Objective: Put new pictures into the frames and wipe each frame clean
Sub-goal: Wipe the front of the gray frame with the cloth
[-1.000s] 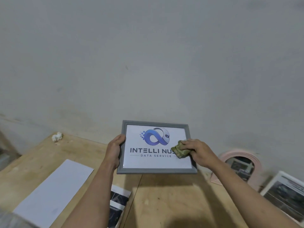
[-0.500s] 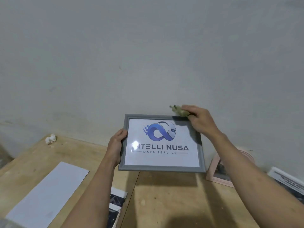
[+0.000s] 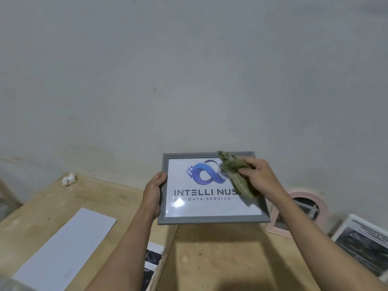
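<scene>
Near you, both forearms rise from bottom edge, covering part of photo prints (image 3: 152, 261) on wooden table (image 3: 220, 259). White paper sheet (image 3: 63, 250) lies flat at left, near corner cut off. Your left hand (image 3: 154, 196) grips left rail of grey picture frame (image 3: 212, 220), held above table. Your right hand (image 3: 257, 178) clutches olive cloth (image 3: 235, 173) against glass, hiding end of "NUSA" and frame's right side. Pink oval-window frame (image 3: 308, 198) behind wrist, half hidden. Printed sheet (image 3: 363, 240) cut off at right. Small white lump (image 3: 69, 179) at far corner by wall (image 3: 189, 70), unclear.
</scene>
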Action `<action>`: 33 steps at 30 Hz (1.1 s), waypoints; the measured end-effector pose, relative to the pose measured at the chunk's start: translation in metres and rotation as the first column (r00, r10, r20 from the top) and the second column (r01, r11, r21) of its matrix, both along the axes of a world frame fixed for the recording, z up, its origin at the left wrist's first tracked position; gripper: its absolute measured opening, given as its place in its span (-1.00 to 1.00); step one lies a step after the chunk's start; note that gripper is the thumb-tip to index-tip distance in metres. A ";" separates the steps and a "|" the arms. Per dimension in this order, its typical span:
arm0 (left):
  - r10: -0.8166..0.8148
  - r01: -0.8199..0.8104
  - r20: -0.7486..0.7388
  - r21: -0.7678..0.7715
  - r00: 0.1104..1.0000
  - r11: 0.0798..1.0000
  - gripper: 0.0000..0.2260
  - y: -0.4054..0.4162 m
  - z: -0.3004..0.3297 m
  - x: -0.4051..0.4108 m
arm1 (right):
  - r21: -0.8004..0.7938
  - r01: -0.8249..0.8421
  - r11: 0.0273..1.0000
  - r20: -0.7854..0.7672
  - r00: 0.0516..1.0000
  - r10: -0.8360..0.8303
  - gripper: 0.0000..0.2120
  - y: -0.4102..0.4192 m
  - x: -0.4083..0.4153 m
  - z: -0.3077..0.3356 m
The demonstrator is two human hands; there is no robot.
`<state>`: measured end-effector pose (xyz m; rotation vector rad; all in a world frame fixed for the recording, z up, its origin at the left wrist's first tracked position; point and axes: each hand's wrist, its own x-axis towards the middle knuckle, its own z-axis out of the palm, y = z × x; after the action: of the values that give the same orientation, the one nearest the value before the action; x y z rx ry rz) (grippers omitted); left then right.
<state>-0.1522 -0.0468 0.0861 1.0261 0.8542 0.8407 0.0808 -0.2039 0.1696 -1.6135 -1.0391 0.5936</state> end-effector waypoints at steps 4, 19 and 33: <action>-0.085 0.084 0.029 0.053 0.996 0.995 -0.86 -0.014 0.019 0.028 | 0.229 0.080 0.970 0.353 0.922 -0.159 -0.61 0.064 -0.018 0.037; 0.119 -0.119 -0.004 -0.059 0.993 0.991 -0.89 -0.019 -0.016 0.000 | -0.417 -0.454 0.788 0.312 0.743 0.593 -0.58 0.021 -0.107 -0.055; 0.217 -0.214 0.019 -0.097 0.976 0.972 -0.82 0.005 -0.014 -0.038 | -0.271 -0.319 0.908 0.413 0.814 0.408 -0.56 0.068 -0.081 -0.078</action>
<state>-0.1900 -0.0423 0.0718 0.8461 0.9835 0.9865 -0.0005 -0.1358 0.0915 -1.7809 -1.7240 0.5860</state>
